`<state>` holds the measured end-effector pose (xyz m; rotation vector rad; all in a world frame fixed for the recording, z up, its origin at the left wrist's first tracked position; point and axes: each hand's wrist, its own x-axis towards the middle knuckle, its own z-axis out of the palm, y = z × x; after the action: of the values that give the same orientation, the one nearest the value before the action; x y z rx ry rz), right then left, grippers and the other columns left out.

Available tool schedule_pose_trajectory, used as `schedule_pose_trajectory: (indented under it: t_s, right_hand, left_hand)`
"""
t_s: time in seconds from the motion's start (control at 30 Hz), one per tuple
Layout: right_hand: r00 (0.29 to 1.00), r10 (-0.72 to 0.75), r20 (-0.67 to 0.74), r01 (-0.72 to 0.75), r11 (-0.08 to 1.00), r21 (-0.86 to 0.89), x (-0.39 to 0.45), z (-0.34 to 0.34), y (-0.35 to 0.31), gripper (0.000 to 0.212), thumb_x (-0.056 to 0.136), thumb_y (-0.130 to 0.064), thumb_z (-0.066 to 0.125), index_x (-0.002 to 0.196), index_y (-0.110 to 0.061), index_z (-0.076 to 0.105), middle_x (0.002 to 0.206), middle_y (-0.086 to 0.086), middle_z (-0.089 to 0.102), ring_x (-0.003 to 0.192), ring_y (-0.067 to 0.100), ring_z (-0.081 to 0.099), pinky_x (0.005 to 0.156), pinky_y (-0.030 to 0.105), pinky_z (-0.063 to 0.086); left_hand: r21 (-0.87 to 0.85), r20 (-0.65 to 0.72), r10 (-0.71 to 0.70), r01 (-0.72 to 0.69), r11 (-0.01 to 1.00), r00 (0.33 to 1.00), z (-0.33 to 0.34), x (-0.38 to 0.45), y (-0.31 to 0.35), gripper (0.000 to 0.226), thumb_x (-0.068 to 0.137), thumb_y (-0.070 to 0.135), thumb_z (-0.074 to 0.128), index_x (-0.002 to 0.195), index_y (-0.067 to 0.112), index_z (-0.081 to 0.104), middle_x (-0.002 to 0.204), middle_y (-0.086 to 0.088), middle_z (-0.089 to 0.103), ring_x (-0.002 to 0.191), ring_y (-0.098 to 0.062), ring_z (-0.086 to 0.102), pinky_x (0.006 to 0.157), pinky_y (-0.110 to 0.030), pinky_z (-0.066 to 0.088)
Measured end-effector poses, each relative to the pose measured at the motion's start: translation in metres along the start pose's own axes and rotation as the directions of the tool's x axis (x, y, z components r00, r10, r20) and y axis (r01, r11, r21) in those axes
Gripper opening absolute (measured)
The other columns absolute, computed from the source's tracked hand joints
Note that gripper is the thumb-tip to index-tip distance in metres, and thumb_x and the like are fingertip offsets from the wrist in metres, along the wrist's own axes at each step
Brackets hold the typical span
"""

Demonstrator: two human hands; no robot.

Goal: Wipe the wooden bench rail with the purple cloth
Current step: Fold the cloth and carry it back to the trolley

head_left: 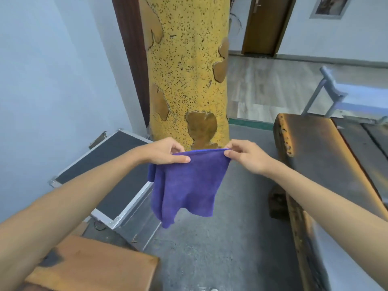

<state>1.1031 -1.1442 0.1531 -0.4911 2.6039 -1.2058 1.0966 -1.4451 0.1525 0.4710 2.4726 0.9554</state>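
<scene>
The bench (327, 164) on the right ran off the picture's edge, and its rail was hard to pick out. The left hand (165, 152) and right hand (245, 156) each pinched a top corner of the cloth (186, 183). It hung between them over the floor (210, 248), apart from the bench.

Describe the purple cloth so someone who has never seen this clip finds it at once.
Start at the speckled yellow pillar in the middle. Just below its base, the left hand and right hand pinch the purple cloth by its top edge, so it hangs. Nothing else here is purple.
</scene>
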Motion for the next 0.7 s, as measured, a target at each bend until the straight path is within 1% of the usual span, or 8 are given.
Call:
schedule_pose_trajectory:
  t_s: [0.07,0.13,0.27,0.33,0.4,0.53,0.63,0.7]
  right_hand:
    - [0.999,-0.014,-0.039,0.012,0.999,-0.052,0.007,-0.021,0.022,0.012,0.099,-0.020,0.061,0.088,-0.019,0.066,0.091,0.001,0.075,0.087,0.015,0.067,0.087,0.033,0.048]
    - [0.997,-0.011,-0.082,0.005,0.998,-0.068,0.018,-0.045,0.042,0.011,0.099,-0.018,0.061,0.091,-0.018,0.067,0.092,0.000,0.074,0.092,0.021,0.067,0.091,0.035,0.048]
    - [0.971,-0.012,-0.238,-0.005,0.997,-0.074,0.040,-0.099,0.077,0.012,0.099,-0.019,0.060,0.090,-0.024,0.065,0.086,-0.004,0.070,0.082,0.016,0.062,0.079,0.026,0.044]
    - [0.929,-0.004,-0.370,-0.020,0.998,-0.060,0.055,-0.131,0.099,0.011,0.099,-0.020,0.061,0.091,-0.025,0.065,0.087,-0.002,0.071,0.082,0.016,0.062,0.077,0.021,0.044]
    - [0.870,0.017,-0.494,-0.048,0.998,-0.049,0.072,-0.165,0.122,0.009,0.098,-0.021,0.061,0.094,-0.023,0.068,0.085,-0.004,0.070,0.082,0.016,0.060,0.070,0.012,0.040]
    - [0.767,0.073,-0.637,-0.101,0.995,-0.008,0.103,-0.210,0.161,0.015,0.099,-0.027,0.059,0.100,-0.018,0.071,0.086,-0.001,0.069,0.086,0.017,0.059,0.074,0.028,0.037]
    - [0.680,0.136,-0.721,-0.152,0.987,0.043,0.148,-0.259,0.208,0.011,0.099,-0.029,0.058,0.094,-0.024,0.067,0.083,-0.002,0.066,0.082,0.017,0.057,0.073,0.030,0.036]
    - [0.661,0.164,-0.732,-0.191,0.980,0.046,0.179,-0.289,0.237,0.011,0.099,-0.028,0.058,0.094,-0.025,0.067,0.085,-0.001,0.067,0.085,0.018,0.059,0.073,0.030,0.036]
  left_hand:
    - [0.058,0.074,-0.025,0.021,0.998,0.997,0.011,0.034,-0.001,0.017,0.087,0.046,0.069,0.079,0.033,0.076,0.081,0.013,0.076,0.071,-0.001,0.069,0.061,-0.018,0.052]
    - [0.129,0.097,-0.052,0.040,0.991,0.994,0.016,0.068,-0.012,0.013,0.087,0.037,0.072,0.075,0.032,0.075,0.076,0.014,0.073,0.064,0.000,0.064,0.062,-0.019,0.048]
    - [0.191,0.014,-0.084,0.080,0.978,0.996,0.016,0.129,-0.031,0.023,0.093,0.034,0.066,0.079,0.017,0.075,0.076,-0.005,0.071,0.063,-0.009,0.053,0.066,-0.034,0.047]
    - [0.222,-0.043,-0.046,0.054,0.974,0.998,0.013,0.169,-0.027,0.034,0.096,0.033,0.061,0.069,0.013,0.066,0.061,-0.002,0.056,0.058,-0.011,0.044,0.060,-0.035,0.038]
    - [0.224,-0.111,0.000,0.025,0.974,0.994,0.010,0.214,-0.019,0.041,0.098,0.030,0.057,0.070,0.001,0.058,0.062,-0.001,0.045,0.059,-0.014,0.038,0.061,-0.034,0.031]
    - [0.198,-0.263,0.085,-0.032,0.980,0.961,0.000,0.284,0.004,0.029,0.100,0.024,0.053,0.078,0.007,0.059,0.064,-0.001,0.053,0.058,-0.008,0.046,0.060,-0.029,0.034]
    - [0.092,-0.286,0.105,-0.082,0.992,0.952,-0.012,0.372,0.026,0.025,0.102,0.018,0.047,0.085,0.004,0.059,0.072,-0.005,0.059,0.067,-0.018,0.054,0.067,-0.031,0.043]
    - [0.024,-0.287,0.111,-0.109,0.994,0.951,-0.023,0.430,0.033,0.025,0.102,0.015,0.045,0.085,0.004,0.058,0.072,-0.006,0.063,0.071,-0.023,0.062,0.071,-0.036,0.049]
